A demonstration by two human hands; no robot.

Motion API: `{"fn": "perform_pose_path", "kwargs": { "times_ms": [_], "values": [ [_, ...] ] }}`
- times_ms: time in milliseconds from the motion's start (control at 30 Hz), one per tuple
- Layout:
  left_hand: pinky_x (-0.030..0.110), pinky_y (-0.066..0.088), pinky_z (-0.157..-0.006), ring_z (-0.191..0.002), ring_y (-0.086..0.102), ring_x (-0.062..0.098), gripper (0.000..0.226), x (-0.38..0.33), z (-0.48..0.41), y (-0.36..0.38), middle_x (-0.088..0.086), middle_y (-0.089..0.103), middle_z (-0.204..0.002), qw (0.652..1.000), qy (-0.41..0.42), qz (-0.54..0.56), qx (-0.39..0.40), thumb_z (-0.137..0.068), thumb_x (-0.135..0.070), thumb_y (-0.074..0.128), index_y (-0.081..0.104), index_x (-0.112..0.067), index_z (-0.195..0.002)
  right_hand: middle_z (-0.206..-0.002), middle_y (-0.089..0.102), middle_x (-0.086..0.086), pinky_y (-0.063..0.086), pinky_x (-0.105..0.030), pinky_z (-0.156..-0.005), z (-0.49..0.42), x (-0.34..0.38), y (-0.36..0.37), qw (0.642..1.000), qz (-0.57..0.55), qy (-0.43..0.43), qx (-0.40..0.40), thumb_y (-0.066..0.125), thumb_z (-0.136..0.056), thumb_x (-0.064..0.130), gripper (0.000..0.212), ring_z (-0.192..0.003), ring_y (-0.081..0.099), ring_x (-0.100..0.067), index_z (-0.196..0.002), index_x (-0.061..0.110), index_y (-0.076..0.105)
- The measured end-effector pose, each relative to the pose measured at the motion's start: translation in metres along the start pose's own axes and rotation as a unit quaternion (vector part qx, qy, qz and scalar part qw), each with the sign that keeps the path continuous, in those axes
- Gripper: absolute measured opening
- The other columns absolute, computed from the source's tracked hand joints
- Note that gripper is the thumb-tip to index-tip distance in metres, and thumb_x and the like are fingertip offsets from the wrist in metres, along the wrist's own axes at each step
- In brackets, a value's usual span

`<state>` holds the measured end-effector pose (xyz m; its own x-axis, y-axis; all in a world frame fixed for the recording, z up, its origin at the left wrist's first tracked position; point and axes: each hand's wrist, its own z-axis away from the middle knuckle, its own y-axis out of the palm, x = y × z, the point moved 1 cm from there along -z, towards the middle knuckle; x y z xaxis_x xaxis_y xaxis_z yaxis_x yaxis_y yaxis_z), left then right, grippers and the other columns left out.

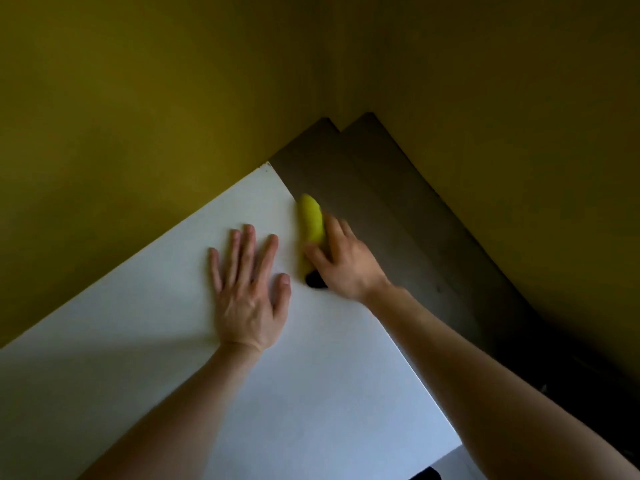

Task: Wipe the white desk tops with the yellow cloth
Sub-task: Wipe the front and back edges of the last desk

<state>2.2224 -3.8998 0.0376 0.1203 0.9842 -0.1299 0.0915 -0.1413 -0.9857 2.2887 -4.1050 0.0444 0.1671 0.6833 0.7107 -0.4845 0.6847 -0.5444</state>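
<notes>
On the smooth white desk [138, 341], set into a corner of matte olive-yellow walls [104, 98], I see the left hand [247, 292] lying flat, fingers straight and spread. At the desk's right edge the right hand [346, 261] grips the yellow cloth [311, 220], which is bunched into a long roll. I can't identify the dark patch [314, 280] under that palm. Brown floor planks [398, 209] lie further right.

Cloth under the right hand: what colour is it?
The cloth is plain bright yellow, gripped by the right hand; head view shows it.
</notes>
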Motion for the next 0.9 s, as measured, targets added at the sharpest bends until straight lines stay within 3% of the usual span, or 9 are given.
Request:
{"fn": "perform_pose_path", "kwargs": {
  "times_ms": [67, 167, 267, 367, 433, 700, 800, 900],
  "values": [
    [0.069, 0.022, -0.128, -0.168, 0.021, 0.03, 0.063, 0.001, -0.001, 0.001, 0.012, 0.027, -0.179, 1.0, 0.004, -0.004, -0.005, -0.108, -0.046, 0.049, 0.047, -0.02, -0.165, -0.166, 0.038, -0.012, 0.045, -0.039, -0.103, -0.059, 0.032, -0.001, 0.999, -0.017, -0.021, -0.018, 0.043, -0.11, 0.063, 0.074, -0.135, 0.056, -0.04, -0.163, 0.014, 0.031],
    [0.068, 0.022, -0.129, -0.168, 0.02, 0.029, 0.063, 0.005, -0.001, 0.003, 0.011, 0.028, -0.179, 1.0, -0.001, -0.009, -0.001, -0.108, -0.047, 0.048, 0.047, -0.021, -0.165, -0.158, 0.052, -0.014, 0.045, -0.036, -0.097, -0.09, 0.047, 0.0, 0.999, -0.018, -0.016, -0.035, 0.047, -0.112, 0.055, 0.069, -0.135, 0.057, -0.038, -0.165, 0.014, 0.03],
    [0.068, 0.019, -0.13, -0.168, 0.019, 0.028, 0.064, 0.002, -0.001, 0.002, 0.01, 0.025, -0.18, 1.0, -0.009, -0.006, 0.007, -0.108, -0.048, 0.048, 0.044, -0.024, -0.167, -0.171, 0.04, -0.004, 0.045, -0.039, -0.114, -0.022, 0.014, 0.008, 0.998, -0.037, -0.036, -0.047, 0.048, -0.112, 0.055, 0.075, -0.145, 0.05, -0.029, -0.173, 0.023, 0.018],
    [0.068, 0.018, -0.13, -0.169, 0.016, 0.029, 0.065, 0.002, -0.001, 0.0, 0.01, 0.022, -0.181, 1.0, -0.005, -0.001, 0.016, -0.108, -0.046, 0.049, 0.041, -0.024, -0.169, -0.175, 0.031, 0.005, 0.041, -0.037, -0.12, 0.071, -0.021, 0.006, 0.998, -0.046, -0.02, -0.026, 0.043, -0.111, 0.06, 0.076, -0.149, 0.046, -0.023, -0.174, 0.034, 0.009],
    [0.069, 0.018, -0.13, -0.169, 0.016, 0.03, 0.065, 0.002, -0.002, 0.0, 0.011, 0.021, -0.181, 1.0, -0.006, -0.002, 0.018, -0.109, -0.046, 0.048, 0.04, -0.023, -0.169, -0.177, 0.029, 0.002, 0.039, -0.036, -0.121, 0.082, -0.025, 0.003, 0.999, -0.032, -0.009, -0.006, 0.042, -0.11, 0.06, 0.078, -0.148, 0.047, -0.027, -0.174, 0.032, 0.007],
    [0.068, 0.02, -0.129, -0.168, 0.019, 0.029, 0.063, 0.006, 0.0, 0.005, 0.011, 0.026, -0.179, 1.0, 0.001, -0.012, 0.006, -0.11, -0.05, 0.041, 0.046, -0.022, -0.166, -0.176, 0.026, -0.013, 0.039, -0.042, -0.121, -0.099, 0.055, 0.002, 0.999, 0.002, -0.044, -0.03, 0.047, -0.112, 0.047, 0.076, -0.151, 0.045, -0.038, -0.173, 0.019, 0.012],
    [0.068, 0.02, -0.129, -0.168, 0.02, 0.029, 0.062, 0.006, 0.0, 0.005, 0.01, 0.026, -0.18, 1.0, -0.004, -0.006, 0.0, -0.109, -0.048, 0.045, 0.047, -0.022, -0.165, -0.178, 0.024, -0.012, 0.039, -0.046, -0.124, -0.058, 0.033, 0.012, 0.997, -0.018, -0.052, -0.059, 0.046, -0.112, 0.048, 0.073, -0.154, 0.041, -0.039, -0.173, 0.023, 0.015],
    [0.068, 0.019, -0.13, -0.168, 0.019, 0.029, 0.064, 0.004, 0.0, 0.003, 0.009, 0.024, -0.18, 1.0, -0.006, -0.002, 0.002, -0.109, -0.047, 0.047, 0.041, -0.024, -0.168, -0.177, 0.028, -0.001, 0.045, -0.043, -0.12, 0.051, -0.015, 0.016, 0.996, -0.043, -0.044, -0.062, 0.043, -0.112, 0.057, 0.07, -0.146, 0.052, -0.031, -0.172, 0.037, 0.014]
  ]
}}
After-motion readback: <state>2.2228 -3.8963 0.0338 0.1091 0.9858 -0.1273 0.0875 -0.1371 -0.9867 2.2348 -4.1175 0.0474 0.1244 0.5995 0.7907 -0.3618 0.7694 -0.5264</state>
